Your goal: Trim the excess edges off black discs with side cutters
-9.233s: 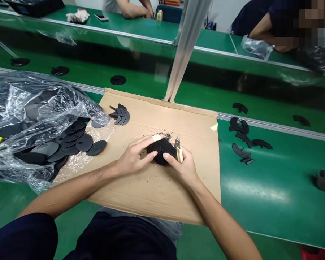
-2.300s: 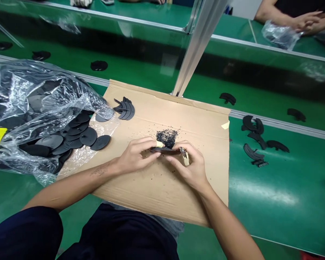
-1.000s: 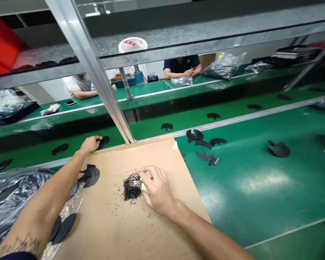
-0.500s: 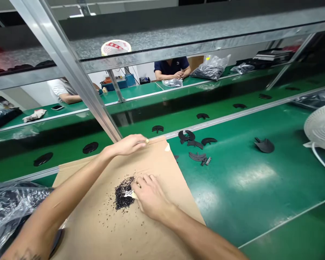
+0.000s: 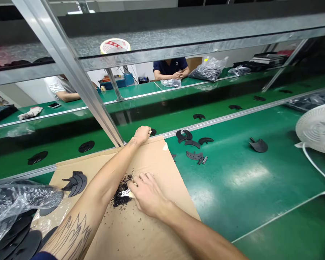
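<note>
Head view. The left hand (image 5: 142, 134) lies over the far edge of the cardboard sheet (image 5: 151, 231), at the green strip beyond the metal rail (image 5: 176, 132). Just beside its fingertips, and partly covered by them, is a small black part (image 5: 153, 132). The step in hand appears to be taking up this part. Done well, it probably calls for a light pinch on the edge of the part, with the fingers low and the wrist kept clear of the upright post (image 5: 104, 112). A sound hold is best made sure of before any lift, and the raised forearm should pass above the fanned black pieces (image 5: 77, 183) on the cardboard, so as not to disturb them.

The left hand is narrow, its fingers curled downward; whether they grip the part or merely touch it cannot be told, since the hand hides the contact. The right hand (image 5: 149, 194) is closed around pale-handled nippers (image 5: 126, 193), whose metal head points to the left, over the black clippings (image 5: 119, 201) on the cardboard. The right fingers wrap the handle from above, hiding much of it. For safety, the nippers' tips are best kept down and well apart from the left forearm.
</note>
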### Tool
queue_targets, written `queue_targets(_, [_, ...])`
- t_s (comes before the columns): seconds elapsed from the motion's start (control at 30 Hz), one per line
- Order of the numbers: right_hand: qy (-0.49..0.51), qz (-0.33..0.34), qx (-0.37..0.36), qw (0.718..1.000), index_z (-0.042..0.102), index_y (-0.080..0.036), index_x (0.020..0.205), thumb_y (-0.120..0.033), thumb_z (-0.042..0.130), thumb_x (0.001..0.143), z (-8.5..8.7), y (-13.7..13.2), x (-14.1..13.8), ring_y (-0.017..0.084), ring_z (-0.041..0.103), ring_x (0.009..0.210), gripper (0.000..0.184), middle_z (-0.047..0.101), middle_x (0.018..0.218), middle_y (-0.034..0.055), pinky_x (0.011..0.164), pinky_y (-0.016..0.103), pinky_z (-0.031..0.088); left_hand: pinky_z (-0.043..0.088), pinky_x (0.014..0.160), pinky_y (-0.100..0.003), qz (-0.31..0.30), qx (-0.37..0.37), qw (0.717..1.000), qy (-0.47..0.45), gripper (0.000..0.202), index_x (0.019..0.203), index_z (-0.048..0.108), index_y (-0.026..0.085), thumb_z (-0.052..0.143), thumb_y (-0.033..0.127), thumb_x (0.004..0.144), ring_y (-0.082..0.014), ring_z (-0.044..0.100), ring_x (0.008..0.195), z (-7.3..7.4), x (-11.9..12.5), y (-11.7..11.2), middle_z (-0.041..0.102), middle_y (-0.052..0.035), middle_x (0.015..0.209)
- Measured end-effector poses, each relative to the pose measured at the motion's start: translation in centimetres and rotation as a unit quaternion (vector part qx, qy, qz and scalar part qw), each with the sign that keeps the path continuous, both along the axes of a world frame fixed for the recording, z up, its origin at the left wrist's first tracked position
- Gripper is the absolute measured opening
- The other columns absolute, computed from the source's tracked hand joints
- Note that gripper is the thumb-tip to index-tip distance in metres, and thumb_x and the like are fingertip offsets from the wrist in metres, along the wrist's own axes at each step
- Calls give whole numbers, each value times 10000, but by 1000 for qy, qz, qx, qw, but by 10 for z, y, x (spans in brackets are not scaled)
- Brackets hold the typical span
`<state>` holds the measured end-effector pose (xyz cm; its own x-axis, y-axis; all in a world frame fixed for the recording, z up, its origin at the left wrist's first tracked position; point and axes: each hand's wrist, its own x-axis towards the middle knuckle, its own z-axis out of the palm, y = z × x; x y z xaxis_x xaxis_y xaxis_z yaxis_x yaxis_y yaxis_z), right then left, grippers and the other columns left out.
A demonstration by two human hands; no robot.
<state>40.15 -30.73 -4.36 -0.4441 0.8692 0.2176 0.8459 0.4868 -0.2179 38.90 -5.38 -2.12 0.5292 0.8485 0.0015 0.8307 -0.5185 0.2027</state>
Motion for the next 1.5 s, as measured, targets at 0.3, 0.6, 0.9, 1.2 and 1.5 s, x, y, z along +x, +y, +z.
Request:
queue_targets(0.3, [83, -26, 91, 992, 604, -167, 1188, -136, 605, 873, 2, 3, 1, 260, 511, 1001, 317, 665, 1035, 103, 845, 380, 385, 495, 783, -314, -37, 86, 991, -92, 201, 1029, 621, 200, 539, 123, 861, -232, 666, 896, 49, -74, -32, 701, -73, 988])
queue_targets(0.6, [293, -18, 113, 949, 602, -215, 1241, -324, 590, 957, 5, 22, -2, 263, 615, 972, 305, 611, 1065, 109, 844, 396, 521, 513, 719, -250, -49, -112, 947, -298, 94, 891, 610, 160, 576, 134, 808, -139, 644, 733, 40, -195, -130, 672, -10, 790])
queue_targets(0.9, [365, 64, -6, 929, 625, -231, 1072, -428, 663, 908, 13, 18, -22, 260, 641, 1022, 259, 628, 1090, 116, 825, 371, 559, 603, 708, -297, -15, -275, 864, -422, 35, 902, 528, 197, 556, 216, 891, -191, 746, 779, -5, -227, -226, 707, -77, 819])
queue_targets(1.2, [398, 55, -187, 897, 672, -217, 970, -539, 698, 857, 17, 17, -24, 223, 646, 834, 343, 700, 912, 50, 785, 348, 512, 585, 735, -312, -22, -190, 903, -384, 85, 910, 588, 195, 561, 274, 928, -199, 711, 790, 15, -239, -248, 715, -67, 865])
queue_targets(1.5, [444, -1, -176, 879, 571, -211, 805, -525, 640, 891, 21, 9, -24, 155, 489, 662, 332, 551, 723, -11, 641, 280, 402, 532, 889, -475, 123, 76, 987, 63, 169, 959, 637, 185, 642, 347, 912, -349, 640, 1032, 17, -331, -263, 690, -153, 1062])
